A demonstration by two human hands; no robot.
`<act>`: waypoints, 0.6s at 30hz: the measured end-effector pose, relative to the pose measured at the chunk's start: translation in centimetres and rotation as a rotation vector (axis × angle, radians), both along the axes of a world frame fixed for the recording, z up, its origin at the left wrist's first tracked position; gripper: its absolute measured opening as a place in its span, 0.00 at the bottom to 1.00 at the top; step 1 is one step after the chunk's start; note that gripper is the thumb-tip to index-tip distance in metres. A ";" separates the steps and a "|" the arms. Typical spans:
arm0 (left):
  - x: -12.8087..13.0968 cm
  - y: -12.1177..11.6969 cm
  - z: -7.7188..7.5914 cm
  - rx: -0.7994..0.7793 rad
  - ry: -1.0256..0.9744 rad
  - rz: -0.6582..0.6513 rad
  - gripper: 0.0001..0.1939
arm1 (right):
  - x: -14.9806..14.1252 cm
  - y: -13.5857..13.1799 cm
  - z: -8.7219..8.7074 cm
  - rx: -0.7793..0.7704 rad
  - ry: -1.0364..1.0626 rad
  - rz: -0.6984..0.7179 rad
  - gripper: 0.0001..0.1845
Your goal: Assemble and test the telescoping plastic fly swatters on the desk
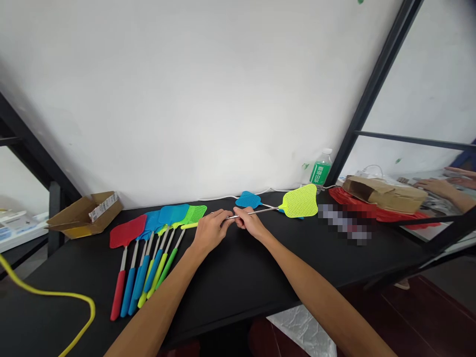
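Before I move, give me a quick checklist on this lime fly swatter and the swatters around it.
1. lime fly swatter held by both hands: ok, left hand and right hand grip it.
2. blue swatter free of it: not ok, its shaft appears to run under the lime head.
3. swatter row lying side by side: ok.
4. water bottle upright: ok.
5. blurred patch beside the lime head: cannot tell what it is.

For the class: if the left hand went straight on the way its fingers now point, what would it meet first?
Past the steel shaft in its grip, the left hand would probably reach the blue fly swatter head first, though depth is unclear.
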State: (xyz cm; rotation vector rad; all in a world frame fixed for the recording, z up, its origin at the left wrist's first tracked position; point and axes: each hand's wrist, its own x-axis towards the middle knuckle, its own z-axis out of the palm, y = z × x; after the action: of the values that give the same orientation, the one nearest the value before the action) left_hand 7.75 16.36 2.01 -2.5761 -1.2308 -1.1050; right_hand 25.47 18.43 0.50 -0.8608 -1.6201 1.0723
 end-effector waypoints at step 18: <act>-0.8 0.6 1.1 -0.040 0.127 -0.032 0.14 | 0.7 0.5 0.9 -0.051 0.080 0.021 0.30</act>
State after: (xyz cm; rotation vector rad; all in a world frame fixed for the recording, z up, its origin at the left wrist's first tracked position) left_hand 6.94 16.97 3.08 -2.6578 -1.1992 -0.9147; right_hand 26.21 18.88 1.44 -0.8253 -1.5442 1.1528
